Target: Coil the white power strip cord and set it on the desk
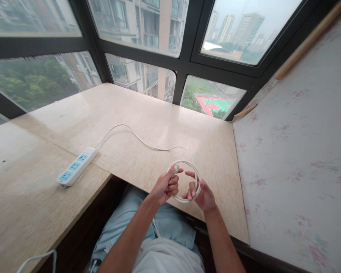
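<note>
A white power strip with three blue socket faces lies at the left on the marble-look ledge. Its thin white power cord snakes across the ledge to a coil of several loops held just over the ledge's front edge. My left hand is closed around the left side of the coil, with the pale plug at its thumb and index finger. On the coil's right side, my right hand grips the loops between thumb and curled fingers. Its index finger stretches out toward the inside of the ring.
Dark-framed windows line the back of the ledge. A floral-papered wall closes off the right side. Another white cable hangs at the lower left edge. My legs are under the ledge's front cut-out.
</note>
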Demonstrator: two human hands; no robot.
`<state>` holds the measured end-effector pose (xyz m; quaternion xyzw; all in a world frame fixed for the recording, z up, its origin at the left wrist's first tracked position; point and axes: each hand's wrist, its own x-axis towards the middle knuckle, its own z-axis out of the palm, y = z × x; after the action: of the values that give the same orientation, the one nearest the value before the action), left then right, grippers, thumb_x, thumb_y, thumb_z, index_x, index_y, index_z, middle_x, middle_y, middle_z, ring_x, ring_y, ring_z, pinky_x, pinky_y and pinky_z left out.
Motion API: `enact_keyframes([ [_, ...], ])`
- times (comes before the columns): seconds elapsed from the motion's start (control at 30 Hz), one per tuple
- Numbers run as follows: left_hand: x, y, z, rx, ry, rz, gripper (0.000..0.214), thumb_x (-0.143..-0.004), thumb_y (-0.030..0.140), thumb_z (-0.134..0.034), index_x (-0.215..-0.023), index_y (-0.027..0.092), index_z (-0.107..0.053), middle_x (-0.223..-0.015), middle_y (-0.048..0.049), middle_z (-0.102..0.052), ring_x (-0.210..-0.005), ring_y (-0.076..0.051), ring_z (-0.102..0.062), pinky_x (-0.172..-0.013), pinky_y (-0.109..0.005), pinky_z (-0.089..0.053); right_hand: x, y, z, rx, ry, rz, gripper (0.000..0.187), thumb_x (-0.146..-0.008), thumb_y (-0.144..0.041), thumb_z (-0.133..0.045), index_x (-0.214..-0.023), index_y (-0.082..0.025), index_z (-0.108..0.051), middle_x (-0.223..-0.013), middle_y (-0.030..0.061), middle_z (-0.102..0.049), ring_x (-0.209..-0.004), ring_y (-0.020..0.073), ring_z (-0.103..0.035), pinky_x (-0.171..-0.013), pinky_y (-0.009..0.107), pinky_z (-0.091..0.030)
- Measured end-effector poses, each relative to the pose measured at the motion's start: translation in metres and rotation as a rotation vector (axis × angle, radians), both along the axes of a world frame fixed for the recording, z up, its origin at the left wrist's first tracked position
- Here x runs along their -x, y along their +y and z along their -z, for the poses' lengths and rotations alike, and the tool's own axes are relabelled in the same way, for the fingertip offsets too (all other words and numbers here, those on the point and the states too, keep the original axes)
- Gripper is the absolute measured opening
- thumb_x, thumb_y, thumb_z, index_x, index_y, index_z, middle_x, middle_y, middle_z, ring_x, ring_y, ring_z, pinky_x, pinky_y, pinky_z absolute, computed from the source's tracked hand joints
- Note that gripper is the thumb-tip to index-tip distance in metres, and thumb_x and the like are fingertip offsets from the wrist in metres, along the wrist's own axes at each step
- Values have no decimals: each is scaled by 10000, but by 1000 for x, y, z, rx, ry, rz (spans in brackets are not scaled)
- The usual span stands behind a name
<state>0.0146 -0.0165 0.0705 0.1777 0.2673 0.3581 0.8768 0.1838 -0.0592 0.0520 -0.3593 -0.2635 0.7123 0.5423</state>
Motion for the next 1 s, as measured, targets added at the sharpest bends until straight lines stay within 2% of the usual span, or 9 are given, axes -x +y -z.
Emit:
enact_keyframes([
  [0.1, 4, -1, -5, -51, 75, 150, 479, -823, 568, -597, -1049, 147, -595, -532, 115, -218, -375, -5, -96, -380, -161, -84, -13, 7, -1, -8, 43, -7, 649, -686, -520, -704, -1201, -160, -543, -652, -45, -630, -342, 100, -496, -481, 339, -527],
  [0.2, 7, 1, -6, -98, 134, 245, 479, -813, 577, -603, -1035, 153, -596, -546, 111, -232, -384, -3, -104, -388, -167, -75, -20, 16, -3, -17, 68, -82, 566, -711, -439, -712, -1171, -151, -550, -563, -79, -584, -301, 95, -464, -413, 285, -487],
  [0.3, 11, 4, -8, -141, 170, 323, 469, -808, 573, -610, -1018, 155, -597, -551, 111, -226, -395, -5, -92, -392, -178, -72, -26, 19, -8, -22, 26, -270, 463, -741, -401, -705, -1095, -132, -576, -459, -101, -526, -309, 118, -500, -444, 290, -499],
  [0.4, 14, 7, -9, -172, 223, 419, 471, -804, 589, -602, -987, 155, -593, -549, 112, -212, -400, -10, -92, -397, -188, -67, -33, 20, -9, -15, -36, -452, 473, -720, -379, -739, -1071, -111, -570, -489, -63, -586, -379, 147, -585, -546, 334, -541],
  [0.53, 16, 9, -9, -212, 257, 559, 481, -793, 607, -601, -958, 156, -571, -538, 112, -221, -407, -17, -117, -402, -187, -64, -44, 21, 7, -64, -15, -650, 541, -711, -420, -750, -1099, -123, -519, -580, -7, -665, -477, 190, -663, -642, 393, -573],
  [0.6, 14, 11, -8, -231, 272, 596, 483, -787, 610, -609, -942, 155, -554, -532, 114, -222, -409, -20, -126, -401, -185, -70, -49, 20, 21, -82, 11, -647, 584, -694, -498, -745, -1097, -155, -497, -588, -7, -669, -465, 203, -661, -576, 379, -575],
  [0.77, 10, 12, -4, -222, 305, 632, 478, -773, 625, -612, -882, 171, -509, -532, 116, -232, -409, -20, -132, -396, -185, -77, -57, 12, 49, -100, 64, -499, 727, -565, -608, -798, -1095, -233, -471, -521, -57, -615, -353, 175, -578, -384, 286, -497],
  [0.9, 8, 14, -4, -229, 309, 641, 466, -759, 612, -640, -842, 178, -491, -539, 110, -245, -411, -18, -149, -396, -186, -91, -59, 11, 49, -158, 113, -579, 732, -535, -592, -827, -1057, -197, -498, -487, -53, -602, -321, 151, -546, -372, 237, -429],
  [1.0, 10, 18, -5, -226, 303, 586, 452, -768, 597, -638, -846, 178, -490, -544, 108, -254, -402, -13, -164, -400, -184, -97, -56, 15, 42, -158, 101, -565, 600, -583, -528, -831, -975, -184, -535, -454, -60, -576, -304, 122, -501, -378, 214, -375],
])
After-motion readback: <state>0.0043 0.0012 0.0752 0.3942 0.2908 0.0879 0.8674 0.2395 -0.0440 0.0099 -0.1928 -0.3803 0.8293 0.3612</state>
